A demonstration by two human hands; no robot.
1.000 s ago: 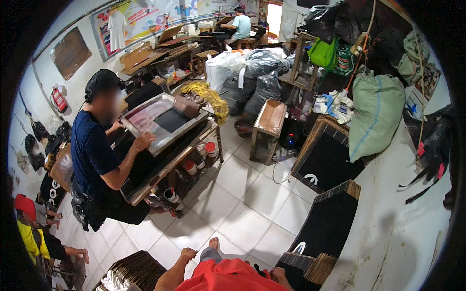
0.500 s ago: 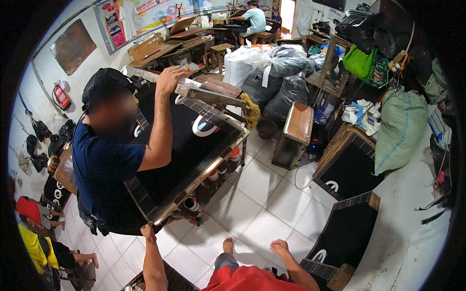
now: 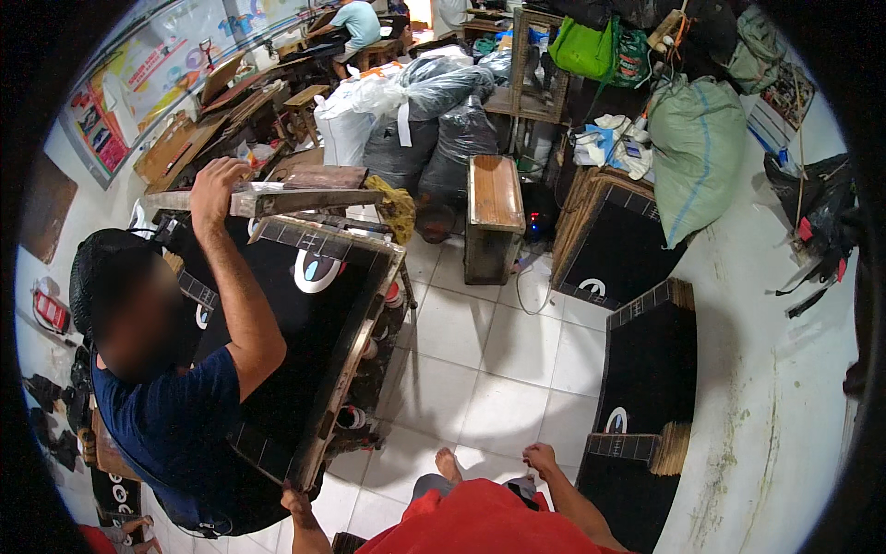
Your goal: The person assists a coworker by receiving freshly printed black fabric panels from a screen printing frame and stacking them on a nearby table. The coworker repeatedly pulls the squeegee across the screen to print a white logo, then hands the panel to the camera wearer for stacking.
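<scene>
In the last second the left hand [image 3: 295, 501] has reached the near corner of the black panel [image 3: 323, 328], left of centre on the worktop [image 3: 334, 406]; whether it pinches, I cannot tell. The raised frame [image 3: 314, 200] leaves this panel exposed. The right hand [image 3: 541, 457] is empty, fingers loosely apart. Upper left, a banner [image 3: 148, 78] bears red lettering.

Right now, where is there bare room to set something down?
The tiled floor is bare between the worktable and the stacked black boards, in front of the wooden-topped box. Crowded: the back, around the plastic bags, and the worktable's corner by the wearer's left hand.
</scene>
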